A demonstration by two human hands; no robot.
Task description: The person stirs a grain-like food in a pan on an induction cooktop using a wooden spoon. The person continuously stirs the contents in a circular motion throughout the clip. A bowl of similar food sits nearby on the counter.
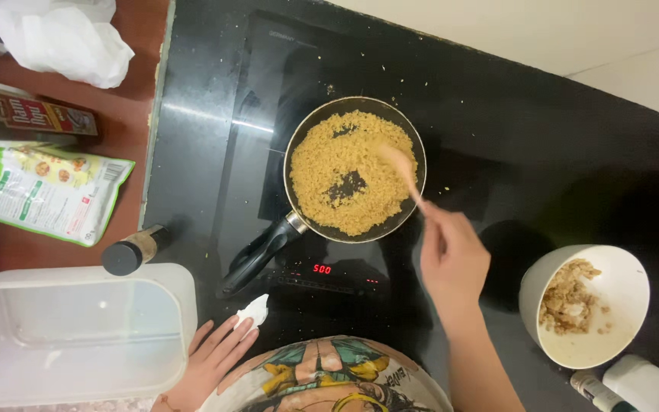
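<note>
Overall light: even, moderately bright, cast from overhead.
Glare: a pale streak is reflected on the glossy black cooktop (215,114).
Shadows: soft dark patches are seen on the counter near the white bowl (612,297).
Blur: the wooden spoon (400,164) is smeared by motion.
Overexposure: the white plastic bag (62,38) is washed out.
Focus: the frame centre is reasonably sharp.
</note>
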